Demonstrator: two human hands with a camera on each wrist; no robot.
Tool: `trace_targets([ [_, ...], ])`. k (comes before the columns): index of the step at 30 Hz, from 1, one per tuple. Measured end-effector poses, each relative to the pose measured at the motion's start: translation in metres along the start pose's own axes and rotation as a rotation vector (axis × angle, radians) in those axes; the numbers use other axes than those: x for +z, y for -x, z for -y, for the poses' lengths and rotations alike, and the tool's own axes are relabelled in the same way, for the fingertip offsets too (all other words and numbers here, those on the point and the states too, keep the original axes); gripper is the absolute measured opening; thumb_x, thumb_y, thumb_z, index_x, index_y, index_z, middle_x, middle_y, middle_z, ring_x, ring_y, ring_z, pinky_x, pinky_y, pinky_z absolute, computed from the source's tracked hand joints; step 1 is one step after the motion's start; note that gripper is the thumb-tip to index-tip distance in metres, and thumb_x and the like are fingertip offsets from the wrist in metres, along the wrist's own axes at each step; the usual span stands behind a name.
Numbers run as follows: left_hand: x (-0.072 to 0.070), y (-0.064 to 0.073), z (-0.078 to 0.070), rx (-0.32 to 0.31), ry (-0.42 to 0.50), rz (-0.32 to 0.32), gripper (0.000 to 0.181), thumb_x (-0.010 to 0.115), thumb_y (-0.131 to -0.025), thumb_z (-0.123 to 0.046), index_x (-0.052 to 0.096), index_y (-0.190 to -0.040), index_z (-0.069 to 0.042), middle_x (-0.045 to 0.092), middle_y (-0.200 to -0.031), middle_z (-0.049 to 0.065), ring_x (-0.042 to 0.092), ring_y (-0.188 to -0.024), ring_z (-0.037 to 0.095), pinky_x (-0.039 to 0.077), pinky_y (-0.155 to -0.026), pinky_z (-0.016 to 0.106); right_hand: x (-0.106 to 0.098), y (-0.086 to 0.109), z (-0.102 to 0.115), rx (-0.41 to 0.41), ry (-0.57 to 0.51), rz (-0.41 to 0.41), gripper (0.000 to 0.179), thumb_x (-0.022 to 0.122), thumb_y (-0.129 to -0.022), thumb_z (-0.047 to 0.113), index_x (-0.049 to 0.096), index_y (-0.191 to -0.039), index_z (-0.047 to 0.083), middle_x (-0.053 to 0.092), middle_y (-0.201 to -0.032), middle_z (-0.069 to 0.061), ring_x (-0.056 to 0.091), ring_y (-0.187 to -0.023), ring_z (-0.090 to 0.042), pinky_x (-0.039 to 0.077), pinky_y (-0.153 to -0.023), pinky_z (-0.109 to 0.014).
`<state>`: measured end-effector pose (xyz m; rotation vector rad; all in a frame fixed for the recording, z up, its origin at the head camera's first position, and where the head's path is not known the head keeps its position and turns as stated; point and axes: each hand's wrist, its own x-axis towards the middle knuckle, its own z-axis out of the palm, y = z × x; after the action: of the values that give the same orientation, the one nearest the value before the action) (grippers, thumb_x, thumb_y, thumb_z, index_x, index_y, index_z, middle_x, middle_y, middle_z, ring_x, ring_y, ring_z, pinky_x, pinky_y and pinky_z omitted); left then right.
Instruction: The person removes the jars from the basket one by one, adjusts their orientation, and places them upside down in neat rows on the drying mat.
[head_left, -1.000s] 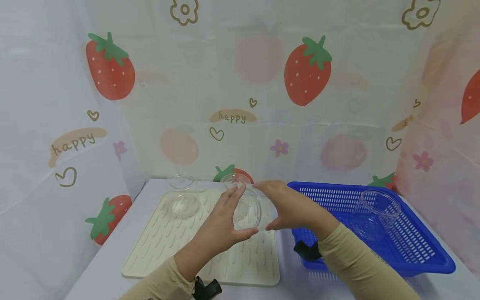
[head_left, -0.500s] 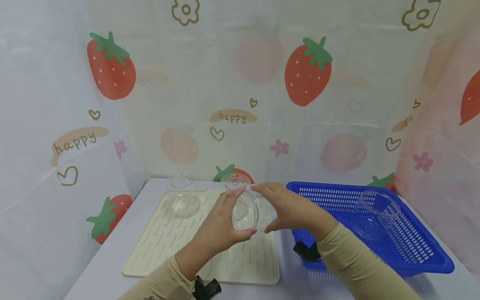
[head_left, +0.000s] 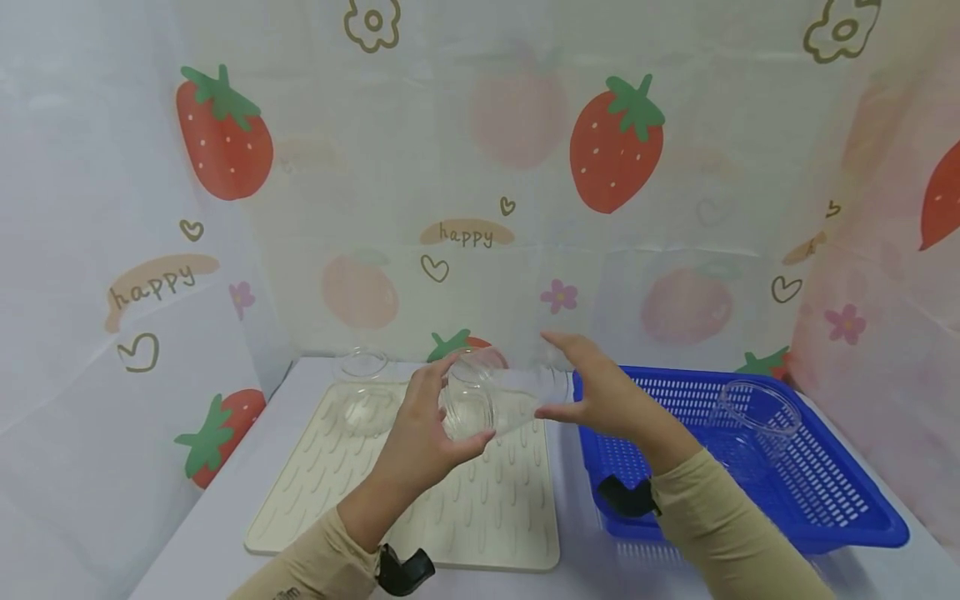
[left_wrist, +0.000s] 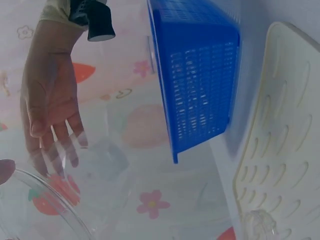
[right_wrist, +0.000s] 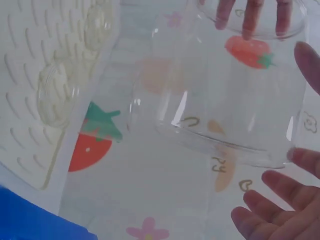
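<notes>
Clear cylindrical glass jar (head_left: 517, 402): held aloft on its side above the right rear of the cream rectangular ridged mat (head_left: 330, 508).

Left hand (head_left: 420, 429): fingers and thumb clamped around one end of the jar. This wide grip appears to suit the broad, smooth body and probably carries the weight.

Right hand (head_left: 611, 396): fingers spread apart beside the opposite end, presumably placed there to steady it. Whether a fingertip touches the glass cannot be determined.

Mat: lies flat on the white counter (head_left: 581, 560). Its raised ridges likely keep glassware off a flat, wet surface. One clear round glass vessel (head_left: 369, 412) sits at the left rear; a similar second glass vessel (right_wrist: 57, 95) sits nearer the basket side.

Blue perforated plastic basket (head_left: 828, 535): at the right, containing another transparent glass container (head_left: 750, 446). The slots would let liquid drain.
</notes>
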<state>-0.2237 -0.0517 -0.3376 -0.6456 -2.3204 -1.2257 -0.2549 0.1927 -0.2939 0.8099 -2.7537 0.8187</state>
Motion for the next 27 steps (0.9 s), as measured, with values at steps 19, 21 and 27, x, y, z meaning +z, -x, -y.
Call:
trace_targets([
  [19, -0.001, 0.0, -0.002, -0.248, 0.558, -0.048, 0.084, 0.072, -0.077, -0.013, 0.021, -0.141, -0.028, 0.025, -0.143, 0.003, 0.038, -0.127, 0.024, 0.042, -0.093, 0.044, 0.038, -0.001, -0.015, 0.174, -0.908, -0.151, 0.064, 0.059, -0.09, 0.02, 0.025, -0.142, 0.006, 0.034, -0.139, -0.018, 0.035, -0.128, -0.036, 0.025, -0.104, -0.051],
  [21, 0.0, 0.001, -0.003, -0.244, 0.608, -0.056, 0.083, 0.07, -0.078, -0.011, 0.019, -0.142, -0.026, 0.024, -0.142, 0.004, 0.036, -0.127, 0.026, 0.042, -0.092, 0.045, 0.044, -0.001, -0.011, 0.161, -1.009, -0.158, 0.062, 0.058, -0.091, 0.023, 0.027, -0.14, 0.003, 0.034, -0.138, -0.019, 0.034, -0.128, -0.036, 0.024, -0.106, -0.049],
  [27, 0.007, 0.004, -0.005, -0.213, 0.826, -0.046, 0.083, 0.065, -0.08, -0.012, 0.012, -0.143, -0.023, 0.021, -0.14, 0.008, 0.032, -0.129, 0.03, 0.04, -0.094, 0.043, 0.059, 0.0, 0.001, 0.109, -1.283, -0.191, 0.081, 0.062, -0.086, 0.037, 0.02, -0.141, -0.004, 0.028, -0.141, -0.031, 0.029, -0.131, -0.039, 0.023, -0.107, -0.046],
])
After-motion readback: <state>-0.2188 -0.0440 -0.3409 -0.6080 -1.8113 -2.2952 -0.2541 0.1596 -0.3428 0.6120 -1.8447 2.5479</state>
